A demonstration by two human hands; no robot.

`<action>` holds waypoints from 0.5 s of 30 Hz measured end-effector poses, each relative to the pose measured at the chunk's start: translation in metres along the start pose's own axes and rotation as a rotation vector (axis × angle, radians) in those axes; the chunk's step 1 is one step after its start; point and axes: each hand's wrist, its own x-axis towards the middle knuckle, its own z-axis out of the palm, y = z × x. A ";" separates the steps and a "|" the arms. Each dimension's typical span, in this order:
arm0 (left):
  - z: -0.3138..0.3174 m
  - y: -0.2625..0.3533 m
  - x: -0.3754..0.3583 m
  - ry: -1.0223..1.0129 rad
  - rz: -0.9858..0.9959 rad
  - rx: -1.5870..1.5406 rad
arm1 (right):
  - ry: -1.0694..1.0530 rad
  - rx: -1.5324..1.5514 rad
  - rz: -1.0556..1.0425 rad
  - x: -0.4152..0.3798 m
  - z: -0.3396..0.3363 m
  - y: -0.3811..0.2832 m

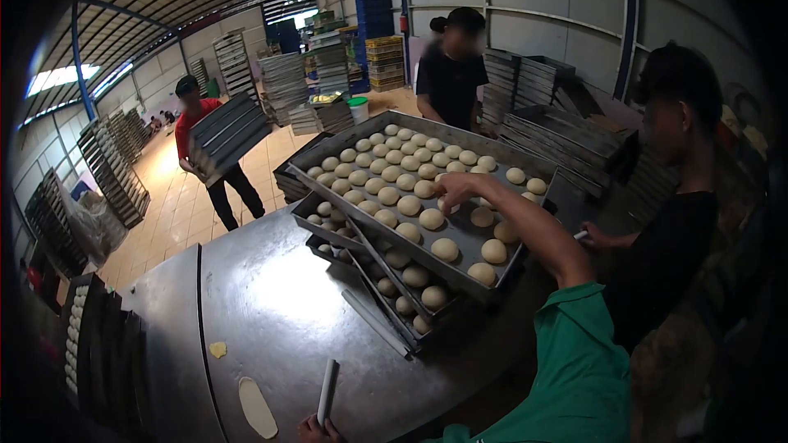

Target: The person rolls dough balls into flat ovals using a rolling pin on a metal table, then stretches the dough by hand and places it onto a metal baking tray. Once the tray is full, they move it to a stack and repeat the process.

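Observation:
My right hand (456, 189), at the end of a green sleeve, reaches over the top metal tray (369, 228). Its fingers are closed around a dough ball (448, 207), which they partly hide. Rows of round, pale dough balls (409, 206) fill much of this tray. Low in the view, my left hand (318, 430) is wrapped round one end of a grey rolling pin (328, 390), held upright above the metal table (271, 312). To its left lies a flat oval of dough (258, 408), with a small yellowish dough scrap (217, 349) farther off.
More trays of dough balls (414, 277) are stacked askew beneath. At right, a co-worker's hand (595, 236) grips a similar rod. Another person (451, 74) stands behind the tray; one in red carries a dark tray (230, 138). Racks (113, 160) line the left.

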 end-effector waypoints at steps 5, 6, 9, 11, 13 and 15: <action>0.020 -0.023 -0.002 0.040 0.028 -0.024 | 0.013 -0.028 0.048 0.000 0.010 -0.005; 0.028 -0.033 0.001 0.058 0.084 -0.140 | 0.006 -0.033 0.037 0.000 0.011 -0.006; 0.023 -0.048 0.000 0.058 0.106 -0.324 | 0.353 -0.015 0.071 -0.015 -0.004 -0.021; 0.001 -0.050 -0.004 0.050 0.161 -0.213 | 0.539 0.309 -0.027 -0.047 -0.025 -0.057; 0.000 -0.078 -0.005 0.048 0.194 -0.276 | 0.595 0.827 -0.185 -0.086 -0.041 -0.106; 0.002 -0.102 -0.008 0.042 0.221 -0.334 | 0.571 1.195 -0.334 -0.120 -0.041 -0.155</action>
